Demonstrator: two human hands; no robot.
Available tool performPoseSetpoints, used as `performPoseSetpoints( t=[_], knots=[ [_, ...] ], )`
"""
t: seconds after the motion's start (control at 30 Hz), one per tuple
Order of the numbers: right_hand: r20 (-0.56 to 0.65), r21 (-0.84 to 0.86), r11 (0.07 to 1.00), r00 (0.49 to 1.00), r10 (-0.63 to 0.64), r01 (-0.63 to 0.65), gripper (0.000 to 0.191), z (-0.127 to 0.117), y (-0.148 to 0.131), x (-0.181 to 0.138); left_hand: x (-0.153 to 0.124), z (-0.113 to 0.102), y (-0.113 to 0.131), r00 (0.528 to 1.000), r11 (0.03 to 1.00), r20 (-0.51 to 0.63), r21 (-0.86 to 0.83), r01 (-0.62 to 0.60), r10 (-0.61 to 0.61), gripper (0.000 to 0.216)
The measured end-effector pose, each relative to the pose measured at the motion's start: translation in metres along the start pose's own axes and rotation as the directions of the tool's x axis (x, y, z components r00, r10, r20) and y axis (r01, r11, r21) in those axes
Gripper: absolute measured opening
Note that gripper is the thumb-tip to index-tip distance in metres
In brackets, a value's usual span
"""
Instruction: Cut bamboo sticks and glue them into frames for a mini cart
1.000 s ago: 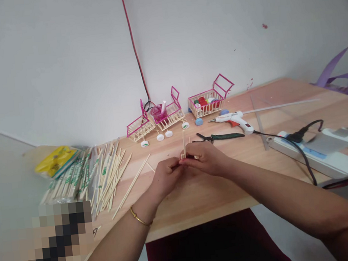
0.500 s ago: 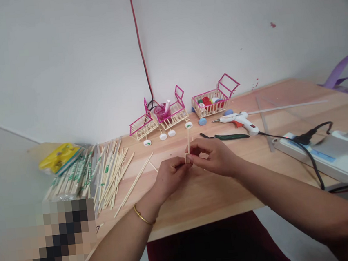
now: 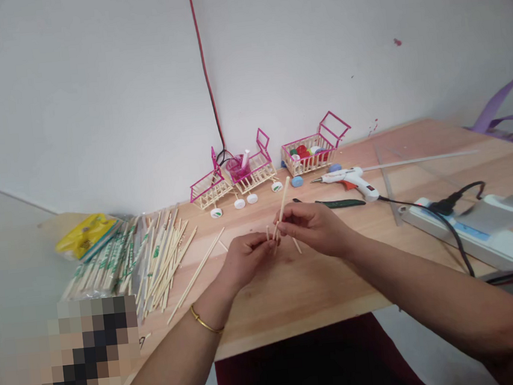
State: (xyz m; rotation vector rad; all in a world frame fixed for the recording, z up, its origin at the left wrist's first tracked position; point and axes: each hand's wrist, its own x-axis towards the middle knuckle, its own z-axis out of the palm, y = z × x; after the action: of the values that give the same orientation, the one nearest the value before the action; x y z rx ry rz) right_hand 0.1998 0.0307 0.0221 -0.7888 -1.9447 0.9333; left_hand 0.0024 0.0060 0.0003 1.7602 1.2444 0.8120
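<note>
Above the middle of the wooden table, my right hand (image 3: 314, 226) pinches a pale wooden stick (image 3: 285, 196), which tilts up and to the right. My left hand (image 3: 249, 260) is closed close beside it, with short stick pieces (image 3: 268, 231) showing at its fingertips; the fingers partly hide them. The two hands' fingertips nearly meet. Another short stick (image 3: 297, 245) shows just below my right hand. Loose chopsticks (image 3: 167, 261) lie to the left of my hands. Green-handled pliers (image 3: 341, 203) rest behind my right hand, with a white glue gun (image 3: 350, 180) beyond them.
Small stick carts with pink rims (image 3: 259, 177) stand along the wall; another cart (image 3: 309, 154) holds coloured caps. Packaged chopsticks (image 3: 104, 261) and a yellow packet (image 3: 90, 232) lie at left. A power strip (image 3: 469, 232) with cables is at right. A blurred patch covers the lower left.
The stick in my right hand has gone from nearly upright to leaning right, and more of it shows. The short pieces at my left fingertips now stand apart from it. The view has shifted slightly.
</note>
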Motion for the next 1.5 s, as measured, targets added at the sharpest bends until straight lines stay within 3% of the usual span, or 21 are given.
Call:
performPoseSetpoints(
  t=[0.1,0.23,0.37,0.43,0.47,0.53,0.6,0.67,0.9,1.17,1.33,1.5],
  knots=[
    [-0.010,0.116,0.991,0.998,0.066,-0.065,0.019,-0.001,0.004,0.000,0.000,-0.013,-0.001,0.997,0.995,-0.008,-0.063,0.075,-0.076,0.024],
    [0.035,0.298,0.941,0.987,0.154,-0.157,0.021,0.000,0.008,0.001,0.002,-0.029,-0.003,0.971,0.981,-0.154,0.033,0.192,-0.184,0.026],
    [0.079,0.364,0.909,0.979,0.186,-0.202,0.021,0.003,0.010,0.002,0.003,-0.033,0.002,0.949,0.976,-0.314,0.206,0.065,0.003,0.026],
    [0.103,0.398,0.894,0.978,0.182,-0.208,0.019,0.005,0.010,0.002,0.000,-0.028,0.008,0.933,0.984,-0.353,0.176,-0.009,0.071,0.027],
    [0.113,0.418,0.886,0.979,0.169,-0.201,0.018,0.007,0.009,0.002,-0.001,-0.024,0.011,0.945,0.996,-0.321,0.087,-0.035,0.062,0.025],
    [0.135,0.453,0.873,0.982,0.132,-0.179,0.018,0.009,0.008,0.002,-0.006,-0.015,0.017,0.991,0.965,-0.124,-0.262,0.015,-0.049,0.027],
    [0.163,0.485,0.857,0.981,0.105,-0.172,0.020,0.011,0.007,0.001,-0.009,-0.006,0.022,0.986,0.817,0.129,-0.553,0.161,-0.107,0.032],
    [0.196,0.518,0.834,0.975,0.103,-0.192,0.021,0.013,0.006,0.000,-0.011,-0.001,0.024,0.958,0.684,0.264,-0.679,0.267,-0.113,0.032],
    [0.280,0.623,0.741,0.956,0.088,-0.251,0.018,0.016,0.008,-0.002,-0.011,0.000,0.025,0.942,0.525,0.319,-0.787,0.323,-0.101,0.024],
    [0.223,0.610,0.769,0.973,0.066,-0.192,0.012,0.016,0.012,-0.001,-0.011,-0.002,0.025,0.867,0.399,0.490,-0.780,0.482,-0.090,0.022],
    [0.246,0.644,0.743,0.969,0.020,-0.179,0.008,0.015,0.014,-0.001,-0.011,-0.003,0.024,0.859,0.381,0.507,-0.781,0.495,-0.077,0.022],
    [0.253,0.649,0.742,0.967,-0.005,-0.166,0.011,0.013,0.014,-0.001,-0.012,-0.002,0.023,0.865,0.421,0.497,-0.772,0.475,-0.064,0.022]
  ],
)
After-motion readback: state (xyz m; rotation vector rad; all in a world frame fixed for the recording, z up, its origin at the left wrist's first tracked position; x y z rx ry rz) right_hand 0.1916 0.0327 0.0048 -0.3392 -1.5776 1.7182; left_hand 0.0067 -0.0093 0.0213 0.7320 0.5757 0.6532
